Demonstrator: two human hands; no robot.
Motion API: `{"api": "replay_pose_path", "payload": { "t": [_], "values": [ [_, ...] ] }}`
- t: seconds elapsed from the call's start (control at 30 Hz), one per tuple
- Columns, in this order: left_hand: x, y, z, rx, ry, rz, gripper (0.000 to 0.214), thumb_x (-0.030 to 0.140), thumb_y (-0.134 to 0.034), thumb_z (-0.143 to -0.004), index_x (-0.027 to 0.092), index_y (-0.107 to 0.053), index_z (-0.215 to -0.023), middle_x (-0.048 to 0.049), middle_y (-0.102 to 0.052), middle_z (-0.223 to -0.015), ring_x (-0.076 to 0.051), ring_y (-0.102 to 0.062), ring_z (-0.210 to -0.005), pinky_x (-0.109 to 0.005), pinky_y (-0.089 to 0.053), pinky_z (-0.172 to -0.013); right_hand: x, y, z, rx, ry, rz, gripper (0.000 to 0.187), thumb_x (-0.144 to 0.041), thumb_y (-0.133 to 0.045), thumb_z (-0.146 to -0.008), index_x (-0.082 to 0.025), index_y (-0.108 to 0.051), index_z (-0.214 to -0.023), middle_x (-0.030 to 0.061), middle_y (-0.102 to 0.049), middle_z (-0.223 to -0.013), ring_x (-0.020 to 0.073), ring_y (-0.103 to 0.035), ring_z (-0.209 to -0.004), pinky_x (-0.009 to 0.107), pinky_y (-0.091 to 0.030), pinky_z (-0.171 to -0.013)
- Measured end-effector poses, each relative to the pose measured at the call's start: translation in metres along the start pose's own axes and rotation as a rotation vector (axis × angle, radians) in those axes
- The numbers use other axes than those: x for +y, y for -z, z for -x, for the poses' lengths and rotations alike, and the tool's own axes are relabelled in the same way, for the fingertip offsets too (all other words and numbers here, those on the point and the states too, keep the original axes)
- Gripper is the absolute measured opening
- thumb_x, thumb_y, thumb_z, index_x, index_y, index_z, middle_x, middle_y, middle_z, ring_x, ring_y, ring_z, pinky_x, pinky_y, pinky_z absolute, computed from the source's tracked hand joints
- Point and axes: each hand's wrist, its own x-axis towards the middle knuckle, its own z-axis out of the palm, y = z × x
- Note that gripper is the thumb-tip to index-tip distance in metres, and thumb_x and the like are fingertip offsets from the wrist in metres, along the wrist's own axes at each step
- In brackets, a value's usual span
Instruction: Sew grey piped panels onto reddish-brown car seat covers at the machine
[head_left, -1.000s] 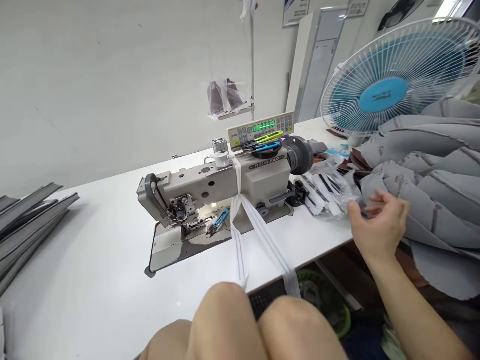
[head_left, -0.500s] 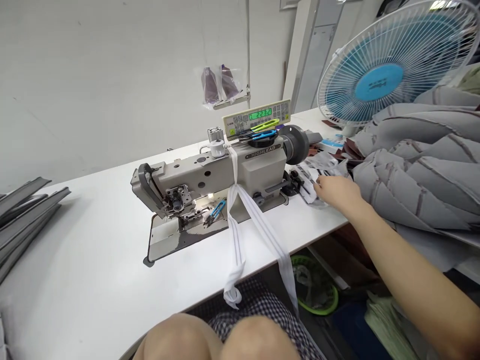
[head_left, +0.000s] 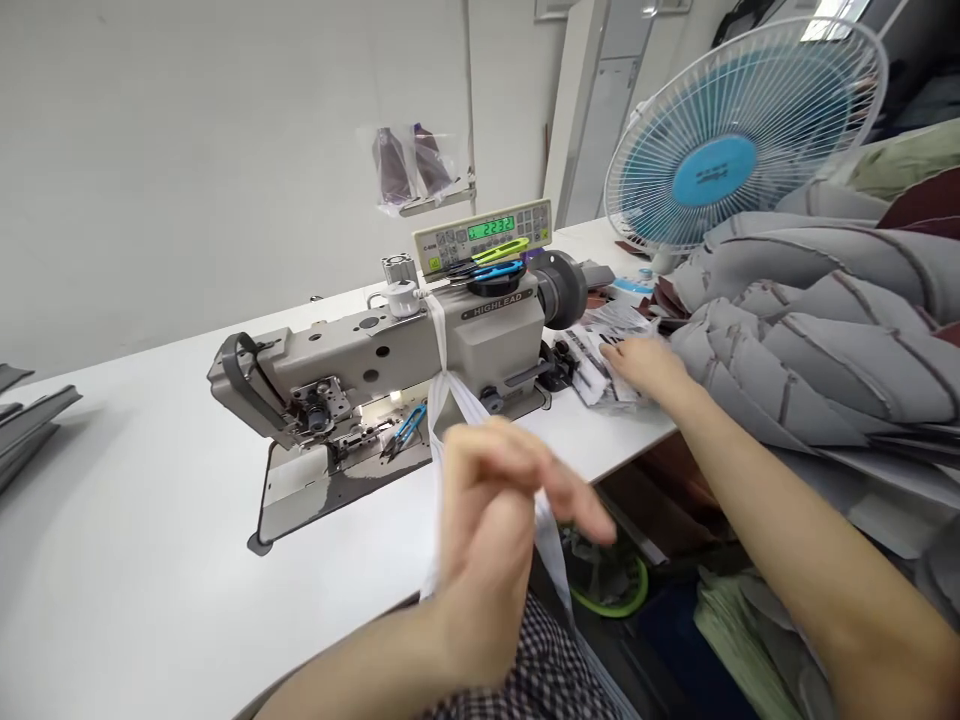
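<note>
My right hand (head_left: pixel 646 368) reaches to the far right of the table, its fingers bent and closed on a clear plastic bag (head_left: pixel 596 385) with black and white contents. What the fingertips press on is partly hidden. In the foreground my left hand (head_left: pixel 491 540) is raised, somewhat blurred, with bent, parted fingers and nothing visible in it. Behind it stands a grey sewing machine (head_left: pixel 487 345). White tape (head_left: pixel 439 335) hangs from the machine arm, partly covered by my left hand. Blue thread snips (head_left: pixel 406 430) lie on the machine bed.
A blue fan (head_left: pixel 716 170) stands behind large stacked grey padded pieces (head_left: pixel 817 340) at the right. Green and blue snips (head_left: pixel 499 262) rest atop the machine by its control panel (head_left: pixel 484 235). Grey strips (head_left: pixel 34 425) lie at the left. A green basket (head_left: pixel 626 600) sits below.
My left hand has come into view from below, in front of the tape. My right hand stays at the plastic bag, its fingers now further over it. The view has turned slightly right.
</note>
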Motion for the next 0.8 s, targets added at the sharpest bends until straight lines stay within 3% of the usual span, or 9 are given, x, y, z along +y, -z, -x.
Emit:
{"api": "replay_pose_path", "payload": {
  "t": [0.1,0.17,0.23,0.33,0.43,0.53,0.67,0.73,0.8],
  "values": [
    [-0.077,-0.005,-0.028,-0.174,0.126,-0.333,0.012,0.032,-0.053,-0.095,0.022,-0.050,-0.102,-0.0050,-0.059,-0.102,-0.020,-0.062,-0.102,-0.038,-0.051,-0.095,0.010,0.014,0.004,0.053,-0.090,-0.092,0.037,-0.043,-0.061,-0.096,-0.015,-0.061,-0.121,0.0109,-0.062,-0.122,0.0236,-0.061,-0.109,0.047,-0.051,-0.095],
    [-0.123,-0.010,-0.049,-0.340,0.121,-0.597,0.023,0.027,-0.057,-0.090,0.022,-0.050,-0.111,-0.0097,-0.054,-0.123,-0.025,-0.054,-0.120,-0.045,-0.045,-0.107,0.015,0.023,0.004,0.129,-0.144,-0.172,0.043,-0.045,-0.060,-0.095,-0.015,-0.059,-0.125,0.0119,-0.060,-0.126,0.0255,-0.059,-0.113,0.050,-0.049,-0.098],
    [-0.160,-0.017,-0.071,-0.463,0.060,-0.793,0.038,0.024,-0.059,-0.086,0.020,-0.048,-0.122,-0.0145,-0.045,-0.139,-0.029,-0.045,-0.133,-0.048,-0.039,-0.114,0.019,0.030,-0.002,0.216,-0.198,-0.271,0.048,-0.046,-0.061,-0.094,-0.015,-0.055,-0.131,0.0134,-0.057,-0.130,0.0274,-0.057,-0.117,0.052,-0.047,-0.100],
    [-0.198,-0.029,-0.101,-0.551,-0.007,-1.040,0.059,0.024,-0.059,-0.085,0.013,-0.038,-0.139,-0.0200,-0.030,-0.154,-0.032,-0.029,-0.146,-0.050,-0.029,-0.122,0.018,0.040,-0.026,0.256,-0.212,-0.474,0.042,-0.041,-0.062,-0.095,-0.016,-0.057,-0.128,0.0112,-0.059,-0.125,0.0241,-0.061,-0.108,0.046,-0.053,-0.092],
    [-0.224,-0.041,-0.117,-0.654,0.010,-1.192,0.067,0.031,-0.064,-0.084,0.013,-0.037,-0.143,-0.0179,-0.027,-0.160,-0.037,-0.020,-0.150,-0.058,-0.024,-0.122,0.007,0.052,-0.058,0.221,-0.126,-0.703,0.033,-0.038,-0.061,-0.096,-0.016,-0.060,-0.121,0.0077,-0.064,-0.114,0.0185,-0.065,-0.094,0.037,-0.058,-0.078],
    [-0.245,-0.050,-0.122,-0.774,-0.016,-1.235,0.067,0.033,-0.069,-0.081,0.019,-0.042,-0.141,-0.0125,-0.029,-0.161,-0.038,-0.018,-0.150,-0.068,-0.022,-0.119,-0.013,0.064,-0.085,0.196,-0.006,-0.862,0.032,-0.037,-0.060,-0.097,-0.015,-0.059,-0.121,0.0073,-0.064,-0.112,0.0172,-0.065,-0.091,0.035,-0.058,-0.076],
    [-0.260,-0.055,-0.131,-0.731,-0.051,-1.214,0.078,0.029,-0.070,-0.080,0.015,-0.033,-0.147,-0.0156,-0.022,-0.163,-0.041,-0.015,-0.150,-0.076,-0.020,-0.115,-0.032,0.070,-0.092,0.129,0.128,-0.849,0.035,-0.031,-0.065,-0.094,-0.015,-0.059,-0.124,0.0069,-0.067,-0.110,0.0168,-0.067,-0.087,0.035,-0.058,-0.076],
    [-0.260,-0.051,-0.139,-0.675,-0.037,-1.166,0.072,0.028,-0.068,-0.080,0.012,-0.039,-0.143,-0.0187,-0.033,-0.157,-0.040,-0.027,-0.146,-0.070,-0.026,-0.115,-0.027,0.067,-0.084,0.141,0.163,-0.785,0.041,-0.025,-0.066,-0.090,-0.016,-0.056,-0.129,0.0073,-0.068,-0.113,0.0173,-0.068,-0.086,0.035,-0.057,-0.077],
    [-0.255,-0.043,-0.143,-0.649,-0.049,-1.132,0.051,0.021,-0.063,-0.082,0.012,-0.052,-0.131,-0.0159,-0.051,-0.141,-0.034,-0.042,-0.135,-0.056,-0.036,-0.115,-0.015,0.061,-0.073,0.184,0.173,-0.721,0.043,-0.018,-0.060,-0.090,-0.017,-0.054,-0.132,0.0084,-0.069,-0.117,0.0181,-0.069,-0.089,0.034,-0.056,-0.079]
  ]
}}
